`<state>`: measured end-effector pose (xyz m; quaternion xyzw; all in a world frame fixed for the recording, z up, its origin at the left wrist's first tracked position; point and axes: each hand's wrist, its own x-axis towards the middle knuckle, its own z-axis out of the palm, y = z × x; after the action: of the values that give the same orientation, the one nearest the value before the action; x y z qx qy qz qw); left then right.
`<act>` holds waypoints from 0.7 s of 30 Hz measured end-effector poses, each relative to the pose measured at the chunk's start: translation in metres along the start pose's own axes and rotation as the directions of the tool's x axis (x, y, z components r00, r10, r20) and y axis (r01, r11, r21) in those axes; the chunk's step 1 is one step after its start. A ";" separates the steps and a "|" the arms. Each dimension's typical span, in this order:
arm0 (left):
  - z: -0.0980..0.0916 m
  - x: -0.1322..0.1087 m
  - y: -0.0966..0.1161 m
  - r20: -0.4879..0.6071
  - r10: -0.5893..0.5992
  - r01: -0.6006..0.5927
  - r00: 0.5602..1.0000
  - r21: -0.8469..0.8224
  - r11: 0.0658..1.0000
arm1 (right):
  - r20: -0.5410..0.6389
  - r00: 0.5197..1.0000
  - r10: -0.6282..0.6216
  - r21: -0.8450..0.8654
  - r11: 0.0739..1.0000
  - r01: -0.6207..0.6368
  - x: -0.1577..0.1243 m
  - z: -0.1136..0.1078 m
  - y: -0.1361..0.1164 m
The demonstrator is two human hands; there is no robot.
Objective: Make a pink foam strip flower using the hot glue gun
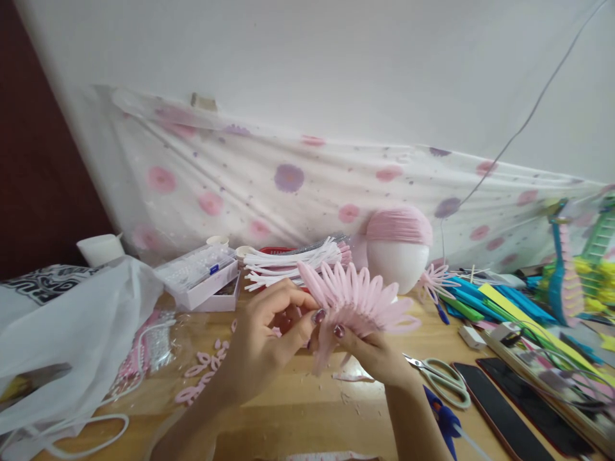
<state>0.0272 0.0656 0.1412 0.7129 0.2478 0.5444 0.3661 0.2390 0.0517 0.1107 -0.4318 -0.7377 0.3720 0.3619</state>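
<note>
Both hands hold a fan of pink pipe-cleaner loops [358, 298] above the wooden table [298, 403]. My left hand [262, 336] curls its fingers and thumb round the fan's base from the left. From below on the right, my right hand [372, 352] pinches the same base with thumb and fingertips. The loops spread up and to the right. Small pink loop pieces [202, 374] lie on the table to the left of my left hand.
A bundle of white and pink pipe cleaners [293, 262] lies behind the hands, beside a white foam ball with a pink cap [398, 250]. Scissors [444, 378] and two dark phones [509, 410] lie right. Clear boxes [202, 278] and a white plastic bag [67, 333] sit left.
</note>
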 end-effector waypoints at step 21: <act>0.004 0.002 -0.006 -0.051 0.027 -0.023 0.998 0.067 0.997 | -0.166 0.986 -0.009 -0.118 0.993 -0.011 0.002 0.007 -0.014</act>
<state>0.0318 0.0693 0.1369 0.7134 0.2663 0.5586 0.3288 0.2271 0.0468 0.1198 -0.4823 -0.7256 0.2905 0.3955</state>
